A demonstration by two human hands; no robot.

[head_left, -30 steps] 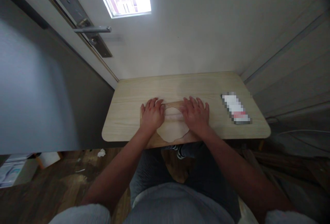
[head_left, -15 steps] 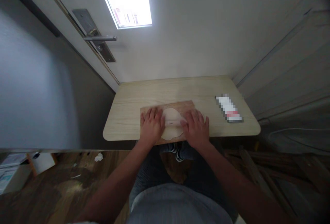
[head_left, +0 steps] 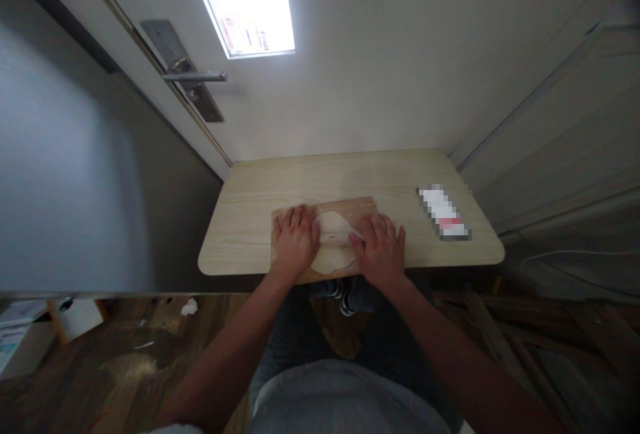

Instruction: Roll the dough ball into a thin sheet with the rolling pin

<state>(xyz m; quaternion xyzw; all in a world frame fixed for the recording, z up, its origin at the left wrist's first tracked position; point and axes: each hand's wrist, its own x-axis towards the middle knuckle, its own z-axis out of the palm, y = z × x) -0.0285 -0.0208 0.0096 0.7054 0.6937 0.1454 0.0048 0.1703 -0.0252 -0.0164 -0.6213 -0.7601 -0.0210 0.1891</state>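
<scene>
Lying flat, pale dough (head_left: 330,261) with uneven edge

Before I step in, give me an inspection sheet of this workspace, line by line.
Surface: pale wood-look table, set against a white door.
Work items: wooden board near the front edge; thin pale sheet, dough-like, on it; pale roller across the sheet, ends hidden.
Clutter: phone-like item, pixelated, at the table's right; white scrap on the floor.
Hands: left hand and right hand, bare, backs up, over the roller's two sides, fingers pointing forward.
Cables: pale cable beyond the table's right end.
Surroundings: door handle at upper left; bright window in the door.
</scene>
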